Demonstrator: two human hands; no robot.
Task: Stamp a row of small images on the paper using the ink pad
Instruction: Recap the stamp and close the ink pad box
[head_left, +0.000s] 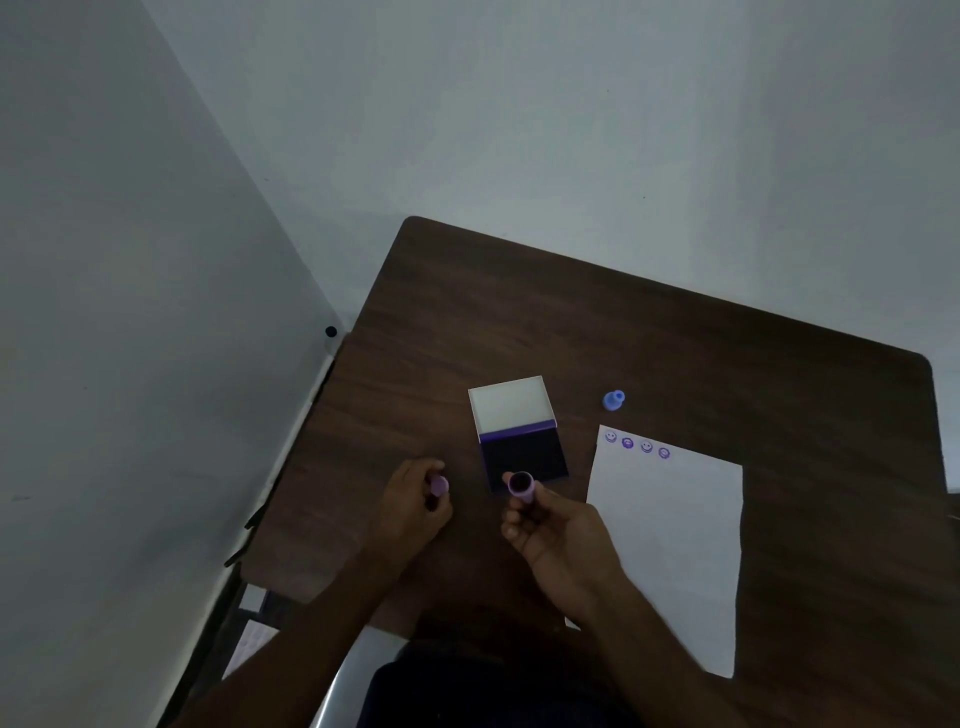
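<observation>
While the right hand (550, 525) pinches a purple stamp (521, 487) with its face tipped up, the open ink pad (524, 460) lies just beyond its fingertips, nearer this hand. The left hand (413, 501) curls around a purple cap (439, 486). Right of the pad lies the paper (670, 545), four prints along its far edge, a blue stamp (613, 400) beyond. Dark wood table (519, 312), pale walls, dim room.

A dark brown wood-grain table (675, 353) carried a white sheet of paper (670, 551) printed with four purple smiley stamps (637, 445). The ink pad (524, 462) showed a near-black purple surface beneath its white lid (511, 402). A pale blue stamp (613, 400) lay nearby; both handheld pieces, cap (439, 486) and stamp (521, 486), were lilac.
</observation>
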